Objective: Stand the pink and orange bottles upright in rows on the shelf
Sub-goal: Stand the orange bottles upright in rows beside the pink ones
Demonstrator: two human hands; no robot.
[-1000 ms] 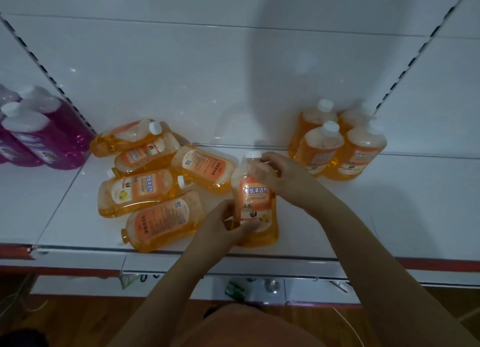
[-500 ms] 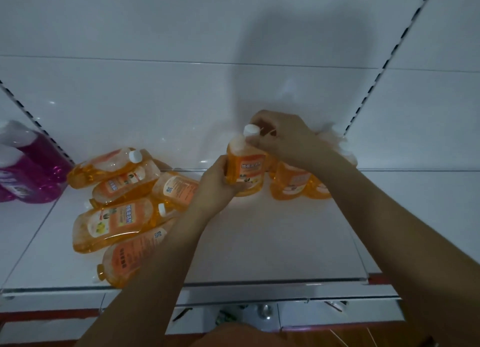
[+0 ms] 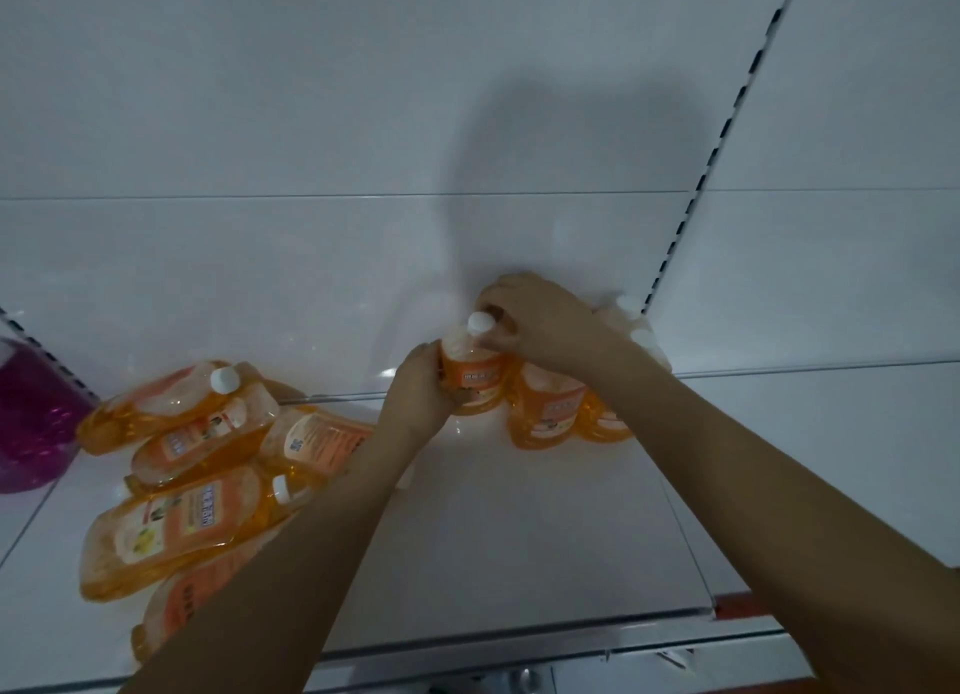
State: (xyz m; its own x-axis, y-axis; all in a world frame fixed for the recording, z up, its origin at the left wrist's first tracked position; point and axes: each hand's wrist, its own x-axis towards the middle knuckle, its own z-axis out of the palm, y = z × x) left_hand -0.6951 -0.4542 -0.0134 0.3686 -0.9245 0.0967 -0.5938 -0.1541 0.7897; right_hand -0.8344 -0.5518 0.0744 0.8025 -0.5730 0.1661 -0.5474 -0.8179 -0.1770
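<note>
Both hands on one orange bottle [image 3: 475,376] at the back of the shelf [image 3: 545,537], long axis vertical, white cap up. Left hand [image 3: 418,389] wrapped round the lower body, fingers curled on its left face. Right hand [image 3: 535,317] over the top, fingertips [image 3: 496,313] pinching at the neck just behind the cap. Bottle base at or just above shelf level; contact not clear. Standing orange bottles [image 3: 550,407] just right of the held one, under the right wrist. Lying orange bottles [image 3: 176,517] well left of the left-hand fingers, long axes roughly horizontal, so left hand nearer for the next pick. Pink bottle [image 3: 31,413] farther left, cropped at frame edge.
</note>
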